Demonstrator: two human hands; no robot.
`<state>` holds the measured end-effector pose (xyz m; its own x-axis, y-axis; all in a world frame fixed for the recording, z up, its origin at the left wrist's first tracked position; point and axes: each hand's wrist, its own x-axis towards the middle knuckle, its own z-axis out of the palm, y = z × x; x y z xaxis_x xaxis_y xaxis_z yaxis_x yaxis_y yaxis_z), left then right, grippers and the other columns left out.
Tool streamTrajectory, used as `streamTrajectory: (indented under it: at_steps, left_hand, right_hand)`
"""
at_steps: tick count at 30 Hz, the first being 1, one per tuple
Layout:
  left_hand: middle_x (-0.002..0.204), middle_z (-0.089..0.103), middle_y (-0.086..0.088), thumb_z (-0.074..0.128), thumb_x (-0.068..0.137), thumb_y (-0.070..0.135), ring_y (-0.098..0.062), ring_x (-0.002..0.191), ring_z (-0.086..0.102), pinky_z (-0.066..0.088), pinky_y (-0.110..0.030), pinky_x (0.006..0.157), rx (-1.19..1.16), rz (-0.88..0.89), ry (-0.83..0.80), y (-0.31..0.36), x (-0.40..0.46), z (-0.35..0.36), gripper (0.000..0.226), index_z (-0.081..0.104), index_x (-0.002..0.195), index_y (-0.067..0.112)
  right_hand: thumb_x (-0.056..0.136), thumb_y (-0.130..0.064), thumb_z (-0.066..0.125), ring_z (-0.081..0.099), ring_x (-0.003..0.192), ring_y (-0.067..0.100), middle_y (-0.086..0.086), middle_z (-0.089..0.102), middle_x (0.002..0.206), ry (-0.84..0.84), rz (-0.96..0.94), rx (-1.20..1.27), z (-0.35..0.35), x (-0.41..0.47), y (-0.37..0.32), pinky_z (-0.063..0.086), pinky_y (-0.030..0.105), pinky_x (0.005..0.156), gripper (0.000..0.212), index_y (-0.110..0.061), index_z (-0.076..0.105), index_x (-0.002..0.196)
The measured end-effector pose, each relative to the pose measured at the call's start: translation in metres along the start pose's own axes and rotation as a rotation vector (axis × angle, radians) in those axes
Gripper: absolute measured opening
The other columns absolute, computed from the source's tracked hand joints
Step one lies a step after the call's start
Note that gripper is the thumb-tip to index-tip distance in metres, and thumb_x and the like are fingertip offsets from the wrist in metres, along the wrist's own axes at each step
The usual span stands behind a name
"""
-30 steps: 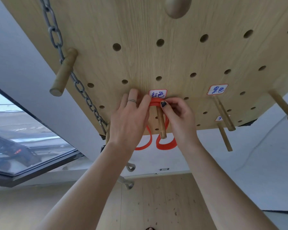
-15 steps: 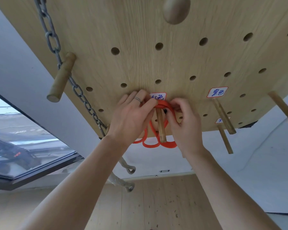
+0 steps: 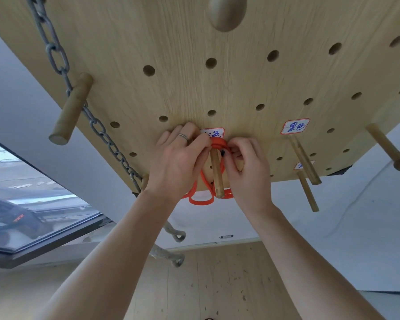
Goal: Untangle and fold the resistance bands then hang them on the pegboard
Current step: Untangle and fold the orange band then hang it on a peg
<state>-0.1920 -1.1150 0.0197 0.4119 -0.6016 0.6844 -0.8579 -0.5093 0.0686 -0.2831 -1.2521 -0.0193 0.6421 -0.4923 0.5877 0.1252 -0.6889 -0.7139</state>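
Looking like a home gym or workout corner indoors. A light wooden pegboard (image 3: 252, 84) is taking up most of the view, drilled with rows of holes and carrying wooden pegs (image 3: 71, 109), handwritten labels (image 3: 295, 126) stuck by some of them. A heavy metal chain (image 3: 56, 56) is hanging over one peg. Pale wood flooring (image 3: 217, 285), white walls (image 3: 344, 239) and a big dark-framed window (image 3: 32, 215) are sitting behind it.

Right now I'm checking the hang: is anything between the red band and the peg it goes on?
Nothing visible. The red resistance band already loops over the wooden peg at the pegboard, its folds hanging below. The left hand and right hand grip it at the peg's base.
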Motion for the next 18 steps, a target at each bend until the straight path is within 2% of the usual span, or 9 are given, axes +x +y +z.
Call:
streamTrajectory:
  at_steps: [4, 10, 14, 18]
  left_hand:
    - [0.09, 0.06, -0.008, 0.061, 0.102, 0.021, -0.03, 0.077, 0.055, 0.043, -0.044, 0.067, 0.01, 0.042, -0.046, -0.004, -0.002, -0.004, 0.014, 0.07, 0.101, 0.011]
    - [0.088, 0.06, -0.007, 0.061, 0.101, 0.018, -0.03, 0.076, 0.056, 0.043, -0.045, 0.066, 0.007, -0.024, -0.012, 0.0, -0.003, -0.002, 0.014, 0.07, 0.094, 0.01]
    - [0.091, 0.061, -0.006, 0.061, 0.102, 0.02, -0.028, 0.079, 0.057, 0.044, -0.042, 0.07, -0.008, -0.006, -0.012, 0.0, -0.006, -0.003, 0.016, 0.072, 0.112, 0.014]
    - [0.086, 0.06, -0.002, 0.067, 0.098, 0.025, -0.025, 0.078, 0.059, 0.043, -0.04, 0.07, -0.028, -0.088, 0.047, 0.008, 0.0, -0.001, 0.01, 0.074, 0.097, 0.017]
  right_hand:
    - [0.096, -0.014, 0.065, 0.06, 0.087, 0.017, 0.001, 0.059, 0.103, -0.007, 0.007, -0.013, 0.001, -0.004, -0.001, 0.053, 0.032, 0.078, 0.011, -0.008, 0.064, 0.106]
    - [0.096, -0.017, 0.065, 0.059, 0.086, 0.022, 0.004, 0.059, 0.102, 0.033, 0.016, -0.075, 0.009, -0.004, 0.001, 0.053, 0.04, 0.073, 0.012, -0.008, 0.064, 0.105]
    - [0.096, -0.017, 0.063, 0.058, 0.084, 0.022, 0.005, 0.059, 0.099, 0.054, -0.012, -0.104, 0.009, -0.004, 0.002, 0.052, 0.039, 0.071, 0.013, -0.007, 0.065, 0.104]
    - [0.097, -0.018, 0.063, 0.057, 0.084, 0.022, 0.006, 0.059, 0.099, 0.055, -0.021, -0.122, 0.009, -0.004, 0.002, 0.05, 0.037, 0.071, 0.015, -0.005, 0.066, 0.104]
